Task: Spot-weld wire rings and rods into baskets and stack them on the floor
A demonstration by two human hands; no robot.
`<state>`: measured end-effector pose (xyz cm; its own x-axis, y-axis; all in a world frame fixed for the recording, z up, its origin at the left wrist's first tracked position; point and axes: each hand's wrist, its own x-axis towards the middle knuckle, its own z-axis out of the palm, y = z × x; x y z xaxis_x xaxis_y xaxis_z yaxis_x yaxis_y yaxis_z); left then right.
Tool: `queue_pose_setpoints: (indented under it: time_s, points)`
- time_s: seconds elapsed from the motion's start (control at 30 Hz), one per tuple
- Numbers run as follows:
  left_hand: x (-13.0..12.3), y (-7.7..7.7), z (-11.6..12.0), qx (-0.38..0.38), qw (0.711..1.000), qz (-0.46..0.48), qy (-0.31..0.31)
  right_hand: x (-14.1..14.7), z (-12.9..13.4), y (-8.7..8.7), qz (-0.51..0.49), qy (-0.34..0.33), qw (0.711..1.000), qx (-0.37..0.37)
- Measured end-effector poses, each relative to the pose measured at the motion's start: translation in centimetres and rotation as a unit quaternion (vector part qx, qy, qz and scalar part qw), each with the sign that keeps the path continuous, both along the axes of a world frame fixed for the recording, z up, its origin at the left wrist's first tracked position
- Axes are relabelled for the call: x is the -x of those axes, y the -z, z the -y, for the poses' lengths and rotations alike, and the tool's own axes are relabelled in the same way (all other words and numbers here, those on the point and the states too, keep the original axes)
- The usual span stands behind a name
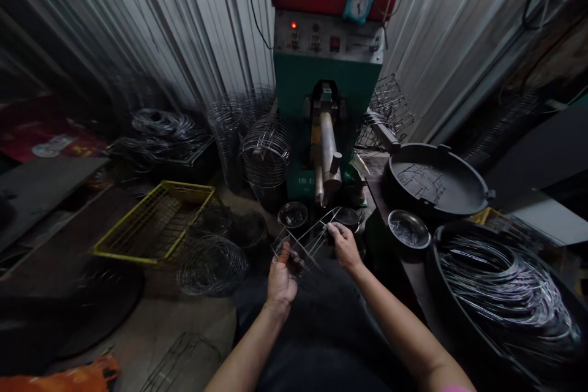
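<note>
A small frame of thin metal wires (309,246) spans the space between my two hands, low in front of the green machine. My left hand (283,272) is closed round its left side, with an orange-brown wrap on the thumb. At its upper right, the fingers of my right hand (342,242) pinch the wires. Just beyond the frame, the metal arms of the machine (328,153) point down toward me. A small round bowl (293,215) sits below their tip, and a second dark dish (348,218) is partly hidden behind my right hand.
To the right are a round black pan (459,177), a small bowl of metal pieces (408,229) and a large tub of wire rings (505,282). On the left lie a yellow wire basket (172,187) and coiled wire rings (211,266). A teal clock (359,1) hangs on the machine.
</note>
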<state>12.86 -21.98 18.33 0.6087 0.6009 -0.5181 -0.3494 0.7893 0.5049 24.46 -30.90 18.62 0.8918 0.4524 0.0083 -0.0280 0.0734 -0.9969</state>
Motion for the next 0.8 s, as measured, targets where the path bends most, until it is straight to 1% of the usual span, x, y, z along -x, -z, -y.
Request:
queue_pose_setpoints:
  time_s: [0.17, 0.33, 0.53, 0.8]
  points:
    - [-0.2, -0.2, -0.3, 0.002, 1.0, -0.003, 0.009, -0.3, -0.4, 0.3, -0.025, 0.009, 0.999, -0.028]
    - [-0.8, -0.7, -0.7, -0.006, 1.0, -0.003, 0.016, -0.9, -0.6, 0.1, -0.069, -0.001, 0.995, -0.065]
    - [-1.5, -1.2, -0.9, -0.019, 1.0, -0.009, 0.012, -1.8, -0.6, -0.4, -0.088, -0.017, 0.993, -0.071]
    - [-2.5, -1.7, -0.9, -0.021, 1.0, -0.022, 0.004, -2.6, -0.9, -0.6, -0.094, -0.001, 0.992, -0.083]
